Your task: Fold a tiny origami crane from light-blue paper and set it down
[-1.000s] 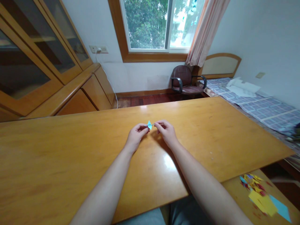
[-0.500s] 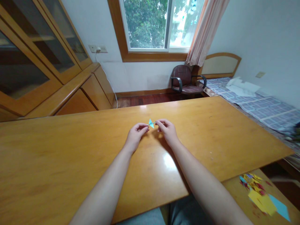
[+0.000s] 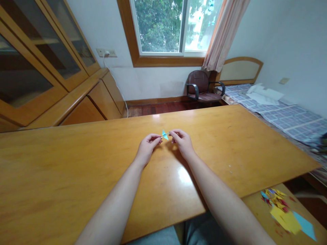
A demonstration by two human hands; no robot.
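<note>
A small light-blue folded paper crane is held above the far middle of the wooden table, its two wings pointing up and down. My left hand pinches one thin tip of it between thumb and forefinger. On the opposite side, the thumb and forefinger of my right hand are closed on the other thin tip. Both forearms reach in from the bottom edge, and the remaining fingers are curled and partly hidden.
On a lower surface at right lie a pile of folded coloured paper pieces, yellow paper sheets and a blue sheet. Beyond the table stand a brown armchair, a bed and a wooden cabinet.
The paper crane has tilted very slightly between my fingers. Both hands stay almost in the same place.
</note>
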